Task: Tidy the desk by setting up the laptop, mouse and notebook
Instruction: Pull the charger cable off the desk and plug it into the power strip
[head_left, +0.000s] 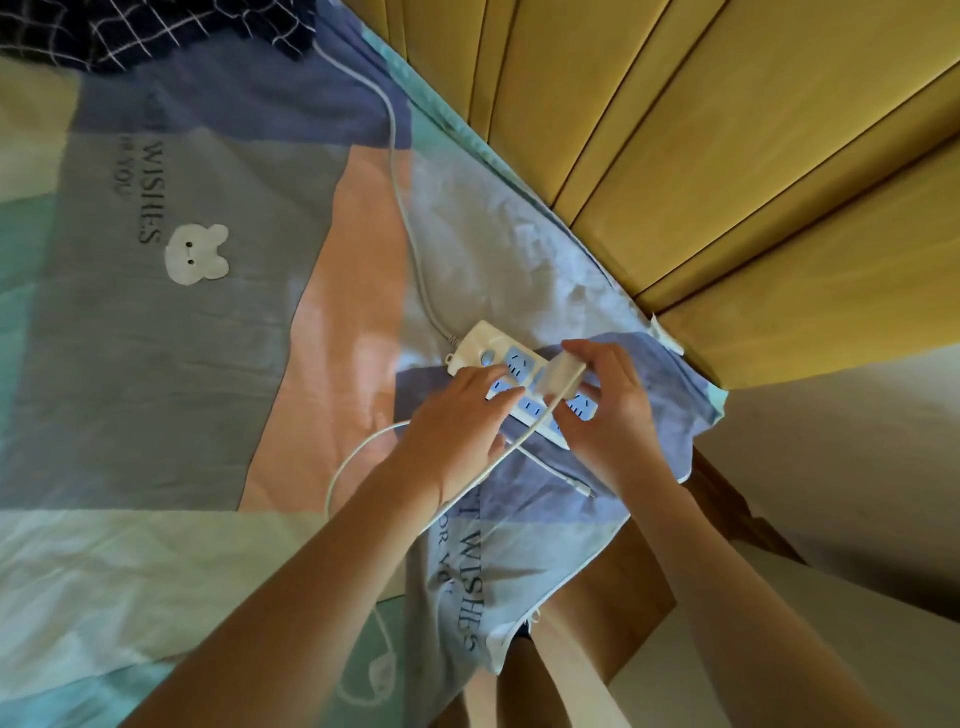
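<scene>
A white power strip (519, 387) lies on a patchwork bedsheet (208, 322) near a padded yellow headboard (727, 156), and is pressed down by the straight fingers of the left hand (460, 415). A white charger (563, 375) is pinched between thumb and fingers of the right hand (608, 410), just over the strip's sockets. Its cable (358, 457) is looped across the sheet under the left wrist.
</scene>
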